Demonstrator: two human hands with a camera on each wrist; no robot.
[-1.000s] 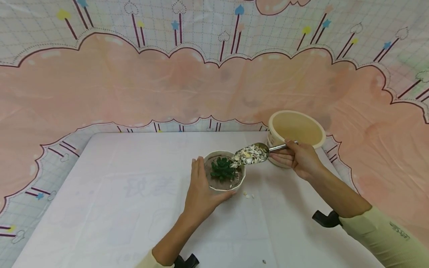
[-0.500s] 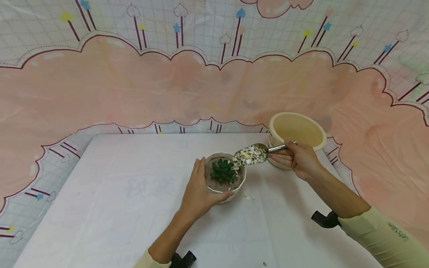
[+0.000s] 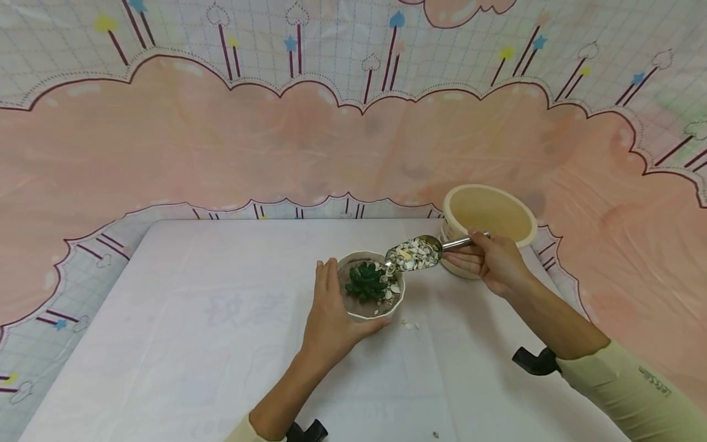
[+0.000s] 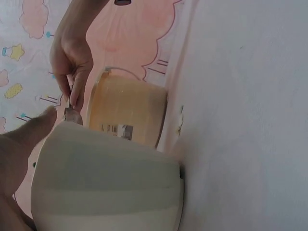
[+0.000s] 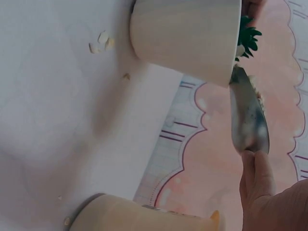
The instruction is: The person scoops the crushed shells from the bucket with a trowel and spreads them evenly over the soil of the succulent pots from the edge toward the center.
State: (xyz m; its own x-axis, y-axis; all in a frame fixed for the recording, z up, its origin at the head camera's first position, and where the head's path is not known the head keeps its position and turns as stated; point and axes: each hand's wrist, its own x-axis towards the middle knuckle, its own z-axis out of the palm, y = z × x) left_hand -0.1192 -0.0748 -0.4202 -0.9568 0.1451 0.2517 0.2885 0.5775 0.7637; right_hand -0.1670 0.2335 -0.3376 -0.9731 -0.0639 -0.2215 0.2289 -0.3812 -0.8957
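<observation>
A white flower pot point(image 3: 369, 317) holds soil and a dark green succulent point(image 3: 366, 281). My left hand point(image 3: 331, 325) grips the pot from the left and front, fingers along its far left side and thumb at the near rim. My right hand point(image 3: 502, 261) pinches the handle of a metal scoop point(image 5: 250, 115) heaped with pale stone chips point(image 3: 415, 255). The scoop's tip lies right at the pot's right rim, beside the succulent. White chips point(image 3: 391, 288) lie on the soil to the plant's right. In the left wrist view the pot's wall point(image 4: 106, 178) hides most of the scoop.
A cream bucket point(image 3: 488, 212) stands at the back right of the white table point(image 3: 221, 344), behind the scoop. A few loose chips point(image 5: 102, 42) lie on the table near the pot. A patterned pink cloth point(image 3: 276, 147) hangs behind.
More white chips now lie on the soil to the right of the succulent. The pot was tilted a little half a second ago and is now straighter. The scoop has stayed almost in place.
</observation>
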